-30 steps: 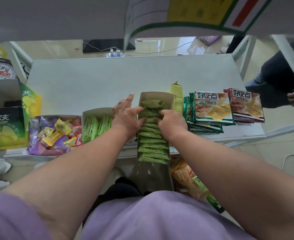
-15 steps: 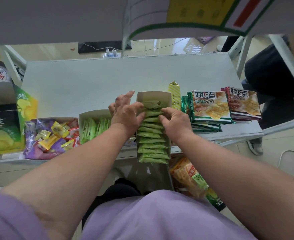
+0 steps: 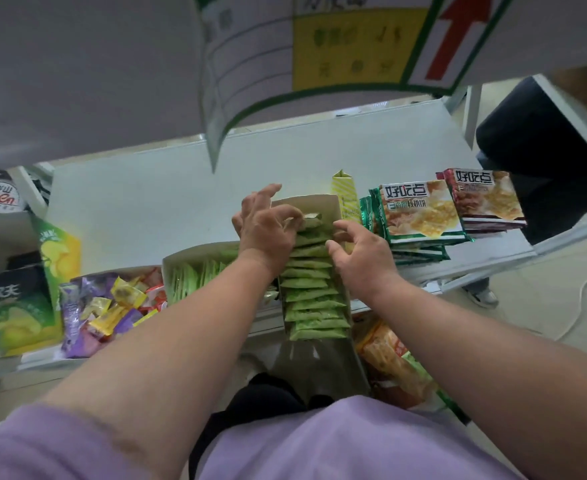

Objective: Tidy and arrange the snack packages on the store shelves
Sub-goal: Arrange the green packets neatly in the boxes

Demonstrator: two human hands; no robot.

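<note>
Both hands reach into the box (image 3: 332, 206) on the shelf (image 3: 139, 206) — the left hand (image 3: 266, 230) pinches a far green pack (image 3: 311, 221), the right hand (image 3: 361, 252) curls loosely beside the row — likely to straighten it.

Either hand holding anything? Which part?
Left hand pinches the rearmost green packet at its top edge. Right hand holds nothing, fingers loosely curled beside the row.
</note>
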